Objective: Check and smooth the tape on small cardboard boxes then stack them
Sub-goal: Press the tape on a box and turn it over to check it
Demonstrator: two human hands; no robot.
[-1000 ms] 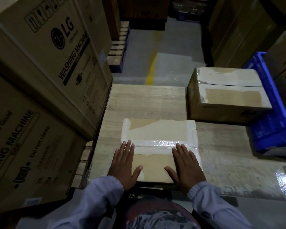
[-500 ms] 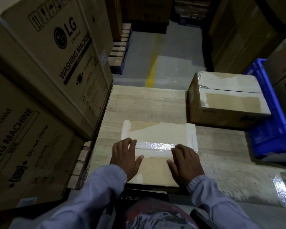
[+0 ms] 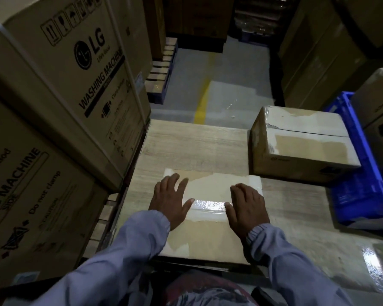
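Wooden table point(image 3: 197, 142) carries the taped box point(image 3: 208, 237); left hand point(image 3: 170, 200) and right hand point(image 3: 248, 206) press flat, fingers extended, on its tape point(image 3: 208, 205). Right of that box: a second box point(image 3: 301, 149), then a blue crate point(image 3: 363, 195), contents unseen.

A warehouse: tall washing-machine cartons point(image 3: 75, 85) stacked from 8 to 10 o'clock, wooden pallets point(image 3: 161, 69) beneath them, a yellow line point(image 3: 202, 102) painted on the concrete aisle floor point(image 3: 237, 85) at 12, more large cartons point(image 3: 318, 51) at 1 to 2, a blue plastic crate point(image 3: 363, 195) at 3.
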